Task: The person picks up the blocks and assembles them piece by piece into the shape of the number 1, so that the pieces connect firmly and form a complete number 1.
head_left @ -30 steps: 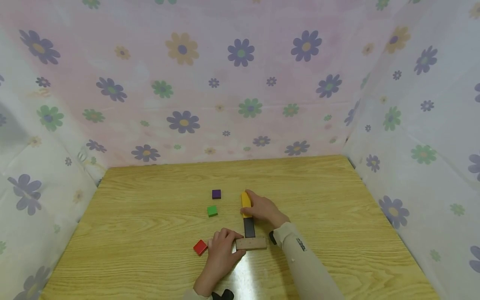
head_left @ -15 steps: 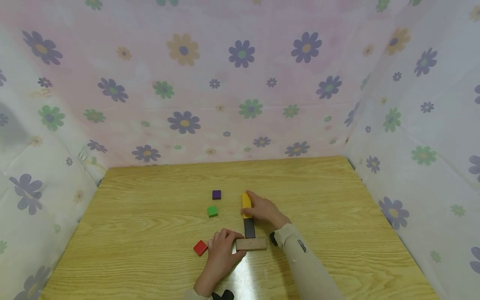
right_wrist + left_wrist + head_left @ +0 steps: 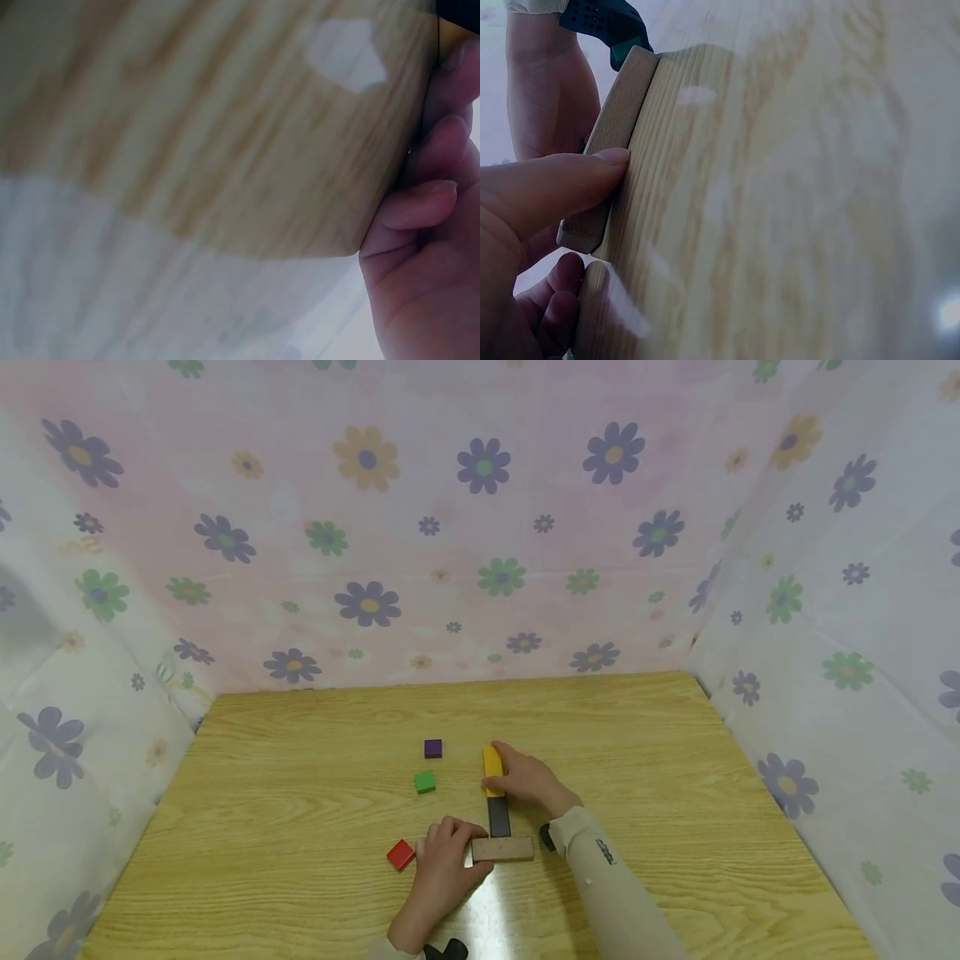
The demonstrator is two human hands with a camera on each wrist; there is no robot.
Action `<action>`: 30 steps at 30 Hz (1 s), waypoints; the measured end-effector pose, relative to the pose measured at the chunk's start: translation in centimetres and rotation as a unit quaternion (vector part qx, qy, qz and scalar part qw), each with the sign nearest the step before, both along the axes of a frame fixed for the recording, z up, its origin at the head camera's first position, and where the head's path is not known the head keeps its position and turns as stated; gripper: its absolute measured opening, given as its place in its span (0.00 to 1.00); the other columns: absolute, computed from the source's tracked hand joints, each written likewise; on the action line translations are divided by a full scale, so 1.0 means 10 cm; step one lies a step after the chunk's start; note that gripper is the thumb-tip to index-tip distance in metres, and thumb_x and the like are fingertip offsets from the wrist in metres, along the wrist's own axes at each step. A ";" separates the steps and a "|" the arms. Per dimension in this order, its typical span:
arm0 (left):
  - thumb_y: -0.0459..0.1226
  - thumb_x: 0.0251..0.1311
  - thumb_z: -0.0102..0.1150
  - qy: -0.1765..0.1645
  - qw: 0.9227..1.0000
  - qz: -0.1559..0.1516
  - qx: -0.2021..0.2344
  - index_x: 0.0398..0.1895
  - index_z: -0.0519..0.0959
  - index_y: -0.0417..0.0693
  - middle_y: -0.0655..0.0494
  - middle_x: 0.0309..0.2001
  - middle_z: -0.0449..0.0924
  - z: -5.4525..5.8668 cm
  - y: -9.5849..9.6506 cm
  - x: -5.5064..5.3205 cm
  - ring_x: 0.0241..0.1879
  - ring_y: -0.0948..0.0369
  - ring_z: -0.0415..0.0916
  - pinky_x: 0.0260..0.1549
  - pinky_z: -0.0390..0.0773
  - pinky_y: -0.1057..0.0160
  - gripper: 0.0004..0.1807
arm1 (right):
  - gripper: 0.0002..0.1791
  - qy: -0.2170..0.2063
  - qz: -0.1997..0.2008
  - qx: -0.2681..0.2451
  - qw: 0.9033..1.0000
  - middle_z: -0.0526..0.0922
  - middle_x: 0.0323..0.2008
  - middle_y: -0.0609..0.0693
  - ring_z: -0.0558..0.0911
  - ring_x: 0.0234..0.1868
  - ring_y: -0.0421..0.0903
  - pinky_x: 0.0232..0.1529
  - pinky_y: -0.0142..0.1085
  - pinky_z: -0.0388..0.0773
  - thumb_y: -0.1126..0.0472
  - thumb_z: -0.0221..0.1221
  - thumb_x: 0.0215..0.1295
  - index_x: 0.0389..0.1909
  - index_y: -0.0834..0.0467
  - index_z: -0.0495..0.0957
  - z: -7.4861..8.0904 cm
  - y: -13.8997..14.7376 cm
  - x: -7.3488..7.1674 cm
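Note:
In the head view, my left hand [image 3: 444, 870] pinches the left end of a plain wooden block [image 3: 506, 849], which lies crosswise. Its thumb is pressed along the near side of that block in the left wrist view. Beyond the middle of the wooden block, a black block [image 3: 498, 817] points away from me, and a yellow block [image 3: 492, 762] follows in line with it. My right hand [image 3: 531, 783] grips the yellow block from the right, thumb at its near part and fingers at its far end. In the right wrist view, only a sliver of yellow shows past the curled fingers [image 3: 442, 146].
Left of the row, a green block [image 3: 425, 782] and a purple block [image 3: 432, 748] lie on the wood-grain table [image 3: 300, 793]. A red block [image 3: 401, 855] sits just left of my left hand. Flowered cloth [image 3: 480, 527] encloses the table at the back and sides.

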State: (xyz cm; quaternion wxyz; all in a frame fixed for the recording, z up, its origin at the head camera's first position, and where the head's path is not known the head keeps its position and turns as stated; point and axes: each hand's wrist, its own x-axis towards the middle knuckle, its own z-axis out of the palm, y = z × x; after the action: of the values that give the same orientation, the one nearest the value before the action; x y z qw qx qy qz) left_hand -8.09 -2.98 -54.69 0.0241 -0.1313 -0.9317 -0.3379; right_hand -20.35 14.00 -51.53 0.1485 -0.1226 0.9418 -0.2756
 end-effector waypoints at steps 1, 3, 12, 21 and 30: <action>0.48 0.41 0.67 0.000 1.000 0.000 0.001 0.38 0.76 0.63 0.66 0.37 0.64 0.00 0.00 0.00 0.34 0.63 0.57 0.29 0.50 0.60 0.18 | 0.42 0.001 0.000 0.000 1.000 0.71 0.54 0.54 0.74 0.48 0.50 0.48 0.47 0.67 0.43 0.57 0.53 0.66 0.53 0.54 0.00 0.00 0.00; 0.48 0.40 0.67 -0.003 1.000 0.000 0.001 0.38 0.76 0.62 0.65 0.36 0.64 0.01 0.00 0.00 0.34 0.63 0.57 0.29 0.51 0.60 0.18 | 0.42 -0.001 -0.001 0.000 1.000 0.71 0.55 0.54 0.73 0.49 0.50 0.48 0.47 0.67 0.42 0.57 0.53 0.66 0.53 0.54 0.00 0.00 0.00; 0.49 0.40 0.68 -0.006 1.000 -0.005 -0.002 0.38 0.76 0.62 0.65 0.37 0.64 0.01 0.00 0.00 0.34 0.63 0.57 0.29 0.51 0.60 0.18 | 0.42 -0.011 -0.002 -0.002 1.000 0.71 0.55 0.53 0.73 0.48 0.48 0.49 0.46 0.67 0.42 0.58 0.53 0.66 0.52 0.54 -0.01 0.02 -0.01; 0.49 0.40 0.67 -0.014 1.000 -0.004 -0.005 0.38 0.76 0.62 0.64 0.37 0.64 0.02 -0.01 0.00 0.34 0.62 0.57 0.29 0.51 0.60 0.18 | 0.41 -0.017 -0.001 -0.012 1.000 0.68 0.58 0.53 0.70 0.53 0.50 0.52 0.47 0.64 0.44 0.58 0.54 0.66 0.52 0.53 -0.02 0.03 -0.01; 0.49 0.41 0.67 -0.011 1.000 -0.005 -0.008 0.38 0.76 0.63 0.65 0.37 0.64 0.00 0.00 0.00 0.34 0.63 0.57 0.29 0.51 0.60 0.18 | 0.42 -0.020 0.000 -0.012 1.000 0.66 0.59 0.53 0.70 0.54 0.50 0.52 0.47 0.64 0.44 0.57 0.55 0.67 0.53 0.51 -0.01 0.03 0.02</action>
State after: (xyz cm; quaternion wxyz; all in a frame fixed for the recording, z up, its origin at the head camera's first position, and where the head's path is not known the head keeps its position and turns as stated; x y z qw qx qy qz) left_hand -8.12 -2.98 -54.65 0.0111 -0.1324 -0.9338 -0.3322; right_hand -20.16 14.27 -51.62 0.1660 -0.1188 0.9351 -0.2896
